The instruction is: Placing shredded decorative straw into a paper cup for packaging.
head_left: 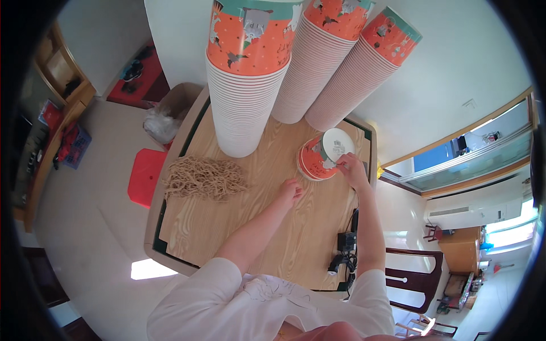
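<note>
My right hand [352, 170] pinches the near right edge of an orange paper bucket [319, 159] with a teal band. The bucket tips toward the right, and its round white end [339, 144] faces up. White rims at its lower left suggest more than one bucket nested together. A short way to the left and nearer, my left hand [292, 191] hovers over the table with its fingers curled closed. Anything inside those fingers is too small or hidden to make out. A loose heap of tan twine [205, 178] lies on the table's left side.
Three tall stacks of nested paper buckets [244, 108] rise at the back of the wooden table [273, 250]. A black power adapter [346, 241] with cables lies by the right edge. Beside the table are a red stool [147, 177], a cardboard box [185, 98] and a dark chair [415, 278].
</note>
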{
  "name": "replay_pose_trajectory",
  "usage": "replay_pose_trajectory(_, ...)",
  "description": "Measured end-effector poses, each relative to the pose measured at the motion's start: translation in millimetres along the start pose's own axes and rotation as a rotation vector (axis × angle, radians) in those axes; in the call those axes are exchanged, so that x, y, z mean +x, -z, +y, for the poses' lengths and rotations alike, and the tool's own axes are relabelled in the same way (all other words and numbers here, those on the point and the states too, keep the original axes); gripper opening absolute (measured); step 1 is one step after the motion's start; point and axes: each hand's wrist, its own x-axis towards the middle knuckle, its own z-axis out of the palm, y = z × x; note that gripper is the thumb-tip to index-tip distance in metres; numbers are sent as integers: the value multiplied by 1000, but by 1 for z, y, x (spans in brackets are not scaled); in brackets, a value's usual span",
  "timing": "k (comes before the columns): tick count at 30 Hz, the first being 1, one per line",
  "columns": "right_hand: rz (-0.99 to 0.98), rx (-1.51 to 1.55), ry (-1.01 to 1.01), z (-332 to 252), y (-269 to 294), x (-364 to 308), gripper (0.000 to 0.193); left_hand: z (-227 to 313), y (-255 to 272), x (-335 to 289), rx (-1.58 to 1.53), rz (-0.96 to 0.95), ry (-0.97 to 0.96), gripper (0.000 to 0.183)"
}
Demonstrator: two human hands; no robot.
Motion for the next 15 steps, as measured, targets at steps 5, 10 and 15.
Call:
replay_pose_trajectory(5, -56, -64, -5, 15, -12, 1, 12, 6, 28, -10, 45, 32, -24, 31)
replay_pose_trajectory(10, -71, -140, -1, 5, -16, 4, 12, 52, 71, -21, 49, 80, -152, 19)
replay_pose_trajectory(15, 109, 36, 19, -59, -8, 43, 16, 154, 77, -67, 81, 210, -690, 6)
